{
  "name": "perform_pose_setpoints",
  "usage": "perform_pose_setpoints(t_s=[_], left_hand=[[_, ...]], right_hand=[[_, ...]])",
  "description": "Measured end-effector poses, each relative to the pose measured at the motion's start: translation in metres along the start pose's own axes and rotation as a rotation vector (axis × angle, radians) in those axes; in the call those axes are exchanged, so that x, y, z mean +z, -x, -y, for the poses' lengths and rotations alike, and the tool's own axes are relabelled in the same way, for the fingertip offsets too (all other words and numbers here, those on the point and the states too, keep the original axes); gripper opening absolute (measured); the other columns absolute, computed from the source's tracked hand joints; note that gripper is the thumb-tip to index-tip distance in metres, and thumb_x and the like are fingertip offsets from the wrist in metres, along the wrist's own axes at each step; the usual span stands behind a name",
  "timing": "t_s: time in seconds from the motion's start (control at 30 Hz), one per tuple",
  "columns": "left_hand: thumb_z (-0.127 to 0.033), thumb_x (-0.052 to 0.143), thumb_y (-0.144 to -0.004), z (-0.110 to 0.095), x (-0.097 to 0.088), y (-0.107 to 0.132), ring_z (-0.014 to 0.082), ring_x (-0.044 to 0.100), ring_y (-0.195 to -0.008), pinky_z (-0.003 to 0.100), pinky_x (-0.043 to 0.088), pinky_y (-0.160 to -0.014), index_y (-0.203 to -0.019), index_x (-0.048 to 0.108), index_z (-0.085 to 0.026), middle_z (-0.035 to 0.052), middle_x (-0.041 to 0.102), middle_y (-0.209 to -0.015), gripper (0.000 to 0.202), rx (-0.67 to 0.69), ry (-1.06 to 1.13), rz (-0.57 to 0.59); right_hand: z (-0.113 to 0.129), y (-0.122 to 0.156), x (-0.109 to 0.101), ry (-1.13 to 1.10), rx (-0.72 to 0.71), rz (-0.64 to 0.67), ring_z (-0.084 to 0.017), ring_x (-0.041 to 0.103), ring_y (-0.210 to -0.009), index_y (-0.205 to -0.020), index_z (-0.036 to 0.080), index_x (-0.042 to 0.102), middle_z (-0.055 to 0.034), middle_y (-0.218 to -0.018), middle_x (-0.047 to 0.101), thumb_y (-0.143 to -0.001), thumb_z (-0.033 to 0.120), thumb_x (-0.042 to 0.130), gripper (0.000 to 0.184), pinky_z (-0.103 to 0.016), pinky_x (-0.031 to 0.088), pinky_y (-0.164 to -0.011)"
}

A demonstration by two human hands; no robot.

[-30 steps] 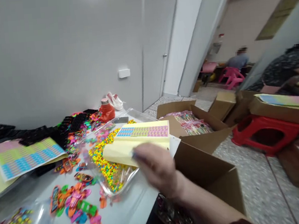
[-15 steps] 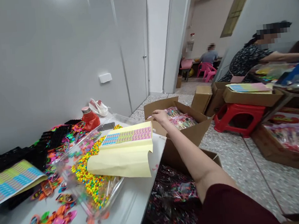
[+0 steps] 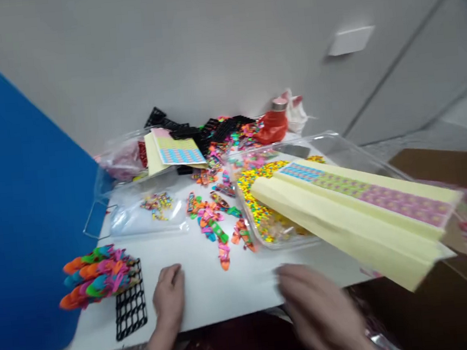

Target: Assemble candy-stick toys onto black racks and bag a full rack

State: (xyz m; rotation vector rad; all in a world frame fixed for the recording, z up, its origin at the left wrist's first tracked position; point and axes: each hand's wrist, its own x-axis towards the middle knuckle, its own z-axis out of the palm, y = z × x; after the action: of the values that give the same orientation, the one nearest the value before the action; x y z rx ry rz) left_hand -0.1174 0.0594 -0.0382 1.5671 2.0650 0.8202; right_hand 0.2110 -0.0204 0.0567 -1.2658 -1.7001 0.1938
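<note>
My left hand [image 3: 169,295] rests on the white table near its front edge, fingers curled in, with nothing showing in it. To its left a black plastic grid rack [image 3: 131,314] holds several rows of bright toy skateboards [image 3: 99,276]. My right hand [image 3: 319,309] is over the front edge, blurred by motion, so its grip cannot be made out. Loose small skateboards [image 3: 210,218] lie in the middle of the table. Close beyond the right hand, a clear tray [image 3: 259,238] holds small yellow and coloured pieces [image 3: 258,175], with yellow-backed sticker sheets [image 3: 356,229] across it.
A blue panel [image 3: 16,216] stands along the left. Clear bags [image 3: 148,226], another sticker sheet [image 3: 177,147] and black grids [image 3: 229,126] lie farther back. A red-wrapped bottle [image 3: 274,125] stands near the wall. Cardboard boxes [image 3: 441,165] are at the right.
The view has swung left and down to the table. My right arm, earlier stretched over a box of packaged goods, is back at the table's front. My left hand has come into view.
</note>
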Motion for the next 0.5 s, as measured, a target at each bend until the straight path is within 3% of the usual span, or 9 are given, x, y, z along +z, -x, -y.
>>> perform_pose_setpoints(t_s=[0.1, 0.17, 0.23, 0.37, 0.5], left_hand=[[-0.040, 0.054, -0.075, -0.009, 0.005, -0.011, 0.0238, 0.064, -0.091, 0.039, 0.050, -0.085, -0.087, 0.069, -0.020, 0.0067, 0.069, -0.095, 0.028, -0.018, 0.156, 0.008], [-0.040, 0.055, -0.073, -0.012, 0.005, -0.014, 0.0240, 0.063, -0.089, 0.039, 0.050, -0.084, -0.084, 0.069, -0.020, 0.0073, 0.069, -0.092, 0.028, -0.028, 0.241, 0.028], [-0.040, 0.056, -0.070, -0.011, 0.002, -0.015, 0.0238, 0.063, -0.087, 0.038, 0.049, -0.083, -0.080, 0.069, -0.019, 0.0072, 0.069, -0.089, 0.027, -0.058, 0.295, 0.055], [-0.036, 0.057, -0.068, -0.004, -0.004, -0.013, 0.0218, 0.061, -0.081, 0.035, 0.046, -0.078, -0.075, 0.069, -0.019, 0.0053, 0.068, -0.084, 0.022, -0.137, 0.369, 0.139], [-0.031, 0.059, -0.066, 0.000, -0.008, -0.013, 0.0172, 0.057, -0.070, 0.030, 0.043, -0.069, -0.071, 0.069, -0.019, 0.0025, 0.065, -0.074, 0.017, -0.183, 0.451, 0.187]], right_hand=[[0.022, -0.036, 0.109, -0.122, -0.121, 0.369, -0.019, 0.064, -0.085, -0.100, 0.025, 0.066, -0.0067, -0.090, 0.069, -0.090, 0.014, 0.045, 0.025, -0.029, 0.050, -0.074], [0.019, -0.075, 0.169, -0.028, -0.002, 0.465, -0.019, 0.063, -0.090, -0.101, 0.021, 0.065, -0.0078, -0.096, 0.069, -0.090, 0.015, 0.044, 0.024, -0.029, 0.049, -0.078], [0.009, -0.115, 0.216, 0.156, 0.181, 0.510, -0.022, 0.059, -0.103, -0.112, 0.020, 0.062, -0.0099, -0.110, 0.066, -0.091, 0.020, 0.046, 0.027, -0.033, 0.047, -0.086], [-0.013, -0.170, 0.271, 0.431, 0.353, 0.548, -0.028, 0.054, -0.111, -0.128, 0.016, 0.053, -0.0170, -0.124, 0.057, -0.087, 0.027, 0.052, 0.042, -0.038, 0.044, -0.089], [-0.033, -0.176, 0.283, 0.358, 0.422, 0.533, -0.025, 0.058, -0.105, -0.112, 0.016, 0.064, -0.0155, -0.114, 0.064, -0.087, 0.018, 0.044, 0.032, -0.034, 0.043, -0.086]])
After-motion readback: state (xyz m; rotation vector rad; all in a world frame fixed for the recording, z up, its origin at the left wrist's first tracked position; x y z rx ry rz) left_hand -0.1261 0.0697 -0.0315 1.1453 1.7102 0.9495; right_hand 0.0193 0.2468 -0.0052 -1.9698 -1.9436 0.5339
